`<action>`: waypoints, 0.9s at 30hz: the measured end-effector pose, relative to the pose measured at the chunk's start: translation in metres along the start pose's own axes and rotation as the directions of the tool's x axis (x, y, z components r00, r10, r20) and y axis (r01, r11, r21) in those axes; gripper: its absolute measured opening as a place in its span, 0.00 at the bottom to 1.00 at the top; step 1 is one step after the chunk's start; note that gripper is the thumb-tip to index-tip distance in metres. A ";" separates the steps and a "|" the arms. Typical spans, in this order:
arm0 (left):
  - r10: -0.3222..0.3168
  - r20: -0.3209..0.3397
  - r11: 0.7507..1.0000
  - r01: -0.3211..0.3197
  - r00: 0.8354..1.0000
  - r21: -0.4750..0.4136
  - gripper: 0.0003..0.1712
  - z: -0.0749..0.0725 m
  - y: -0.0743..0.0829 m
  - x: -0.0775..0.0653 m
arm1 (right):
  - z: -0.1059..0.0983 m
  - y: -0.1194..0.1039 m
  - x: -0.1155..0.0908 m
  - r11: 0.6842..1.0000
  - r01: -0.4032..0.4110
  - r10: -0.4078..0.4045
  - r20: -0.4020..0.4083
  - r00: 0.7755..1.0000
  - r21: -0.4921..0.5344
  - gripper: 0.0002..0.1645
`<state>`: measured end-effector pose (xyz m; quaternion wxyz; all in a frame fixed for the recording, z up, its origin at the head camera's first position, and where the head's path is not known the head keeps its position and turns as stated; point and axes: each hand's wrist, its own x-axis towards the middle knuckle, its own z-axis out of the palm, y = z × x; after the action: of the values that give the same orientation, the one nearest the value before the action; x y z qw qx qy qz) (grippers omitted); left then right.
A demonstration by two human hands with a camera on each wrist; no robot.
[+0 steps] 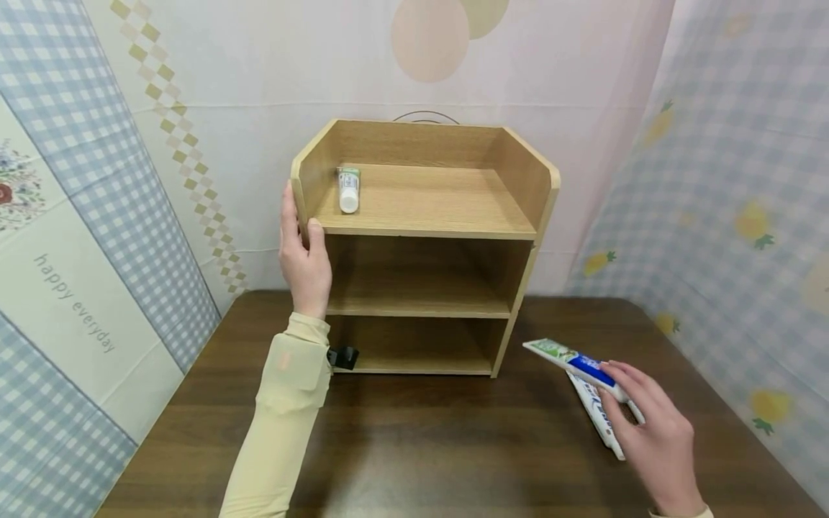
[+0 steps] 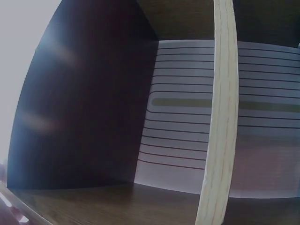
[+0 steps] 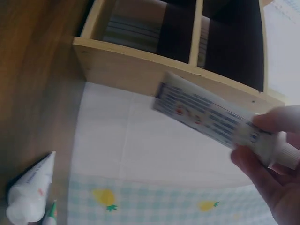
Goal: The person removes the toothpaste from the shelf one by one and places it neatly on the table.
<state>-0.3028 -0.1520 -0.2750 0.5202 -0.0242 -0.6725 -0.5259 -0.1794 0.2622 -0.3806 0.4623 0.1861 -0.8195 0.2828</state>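
Note:
My left hand (image 1: pixel 306 259) grips the front edge of the left side panel of a light wooden shelf unit (image 1: pixel 430 234), thumb in front and fingers along the outside. My right hand (image 1: pixel 654 428) pinches a white, blue and green toothpaste tube (image 1: pixel 573 363) near its cap, above the right part of the table. In the right wrist view the held tube (image 3: pixel 206 115) shows its printed back, and its cap lies within the hand. Below it on the table rests another white toothpaste tube (image 1: pixel 596 414), partly hidden by the right hand.
A small white and green tube (image 1: pixel 348 191) lies on the shelf unit's top board, at the left. Two lower compartments open toward me. The dark wooden table (image 1: pixel 414 446) carries the unit. A green-tipped tube (image 3: pixel 50 215) lies beside the white one. Patterned cloth (image 1: pixel 719 216) hangs around.

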 end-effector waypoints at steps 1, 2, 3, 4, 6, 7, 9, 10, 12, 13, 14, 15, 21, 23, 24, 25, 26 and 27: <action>0.003 0.000 1.000 -0.003 1.000 0.001 0.31 0.000 -0.001 0.000 | 0.001 0.001 -0.002 1.000 -0.007 0.008 0.036 0.999 -0.026 0.25; 0.005 -0.001 1.000 -0.005 1.000 0.004 0.31 0.000 -0.002 0.000 | 0.002 0.003 -0.004 0.999 -0.015 0.018 0.066 0.998 -0.050 0.26; 0.007 -0.001 1.000 -0.007 1.000 0.009 0.31 0.000 -0.002 0.000 | 0.002 0.004 -0.005 0.998 -0.017 0.023 0.089 0.996 -0.067 0.27; 0.011 -0.001 1.000 -0.011 1.000 0.012 0.31 0.000 -0.002 0.000 | 0.003 0.005 -0.007 0.997 -0.019 0.028 0.108 0.994 -0.081 0.27; 0.017 -0.002 1.000 -0.017 1.000 0.021 0.31 0.000 -0.002 0.000 | 0.005 0.007 -0.010 0.995 -0.016 0.027 0.116 0.993 -0.094 0.28; 0.020 -0.002 1.000 -0.020 1.000 0.020 0.31 0.000 -0.002 0.000 | 0.006 0.008 -0.011 0.995 -0.012 0.024 0.117 0.993 -0.102 0.28; 0.022 -0.005 1.000 -0.022 1.000 0.017 0.31 0.000 -0.002 0.000 | 0.007 0.010 -0.013 0.995 -0.005 0.016 0.116 0.993 -0.097 0.28; 0.023 -0.007 1.000 -0.023 1.000 0.015 0.31 0.000 -0.002 0.000 | 0.007 0.011 -0.013 0.995 -0.003 0.014 0.115 0.993 -0.097 0.28; 0.022 -0.011 1.000 -0.022 1.000 0.012 0.31 -0.001 -0.003 0.000 | 0.008 0.013 -0.014 0.995 -0.010 0.022 0.119 0.993 -0.100 0.28; 0.023 -0.012 1.000 -0.022 1.000 0.013 0.31 -0.001 -0.003 0.000 | 0.009 0.014 -0.015 0.994 -0.016 0.028 0.122 0.992 -0.104 0.27; 0.022 -0.013 1.000 -0.022 1.000 0.013 0.31 -0.001 -0.003 0.000 | 0.009 0.015 -0.016 0.994 -0.022 0.036 0.126 0.991 -0.106 0.27; 0.023 -0.013 1.000 -0.022 1.000 0.014 0.31 -0.001 -0.004 0.000 | 0.009 0.016 -0.016 0.993 -0.029 0.044 0.135 0.990 -0.111 0.26; 0.015 -0.009 1.000 -0.015 1.000 0.011 0.32 -0.001 -0.003 0.001 | 0.009 0.022 -0.020 0.983 -0.038 0.072 0.187 0.980 -0.181 0.25; 0.012 -0.006 1.000 -0.012 1.000 0.010 0.32 -0.001 -0.002 0.000 | 0.009 0.023 -0.022 0.978 -0.043 0.084 0.198 0.977 -0.204 0.25; 0.010 -0.004 1.000 -0.010 1.000 0.008 0.32 -0.001 -0.001 0.000 | 0.009 0.023 -0.022 0.976 -0.049 0.094 0.204 0.974 -0.212 0.25; 0.009 -0.001 1.000 -0.009 1.000 0.004 0.32 -0.002 0.001 0.000 | 0.010 0.024 -0.023 0.974 -0.054 0.102 0.211 0.972 -0.219 0.25; 0.005 -0.001 1.000 -0.005 1.000 0.000 0.31 -0.002 0.003 0.000 | 0.010 0.024 -0.023 0.974 -0.058 0.107 0.217 0.970 -0.221 0.25; 0.000 0.001 1.000 0.000 1.000 -0.005 0.31 -0.003 0.007 -0.001 | 0.011 0.024 -0.024 0.973 -0.061 0.112 0.224 0.968 -0.224 0.24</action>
<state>-0.2966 -0.1507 -0.2715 0.5199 -0.0257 -0.6713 -0.5276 -0.1882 0.2752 -0.4125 0.3665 0.1310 -0.9017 0.1885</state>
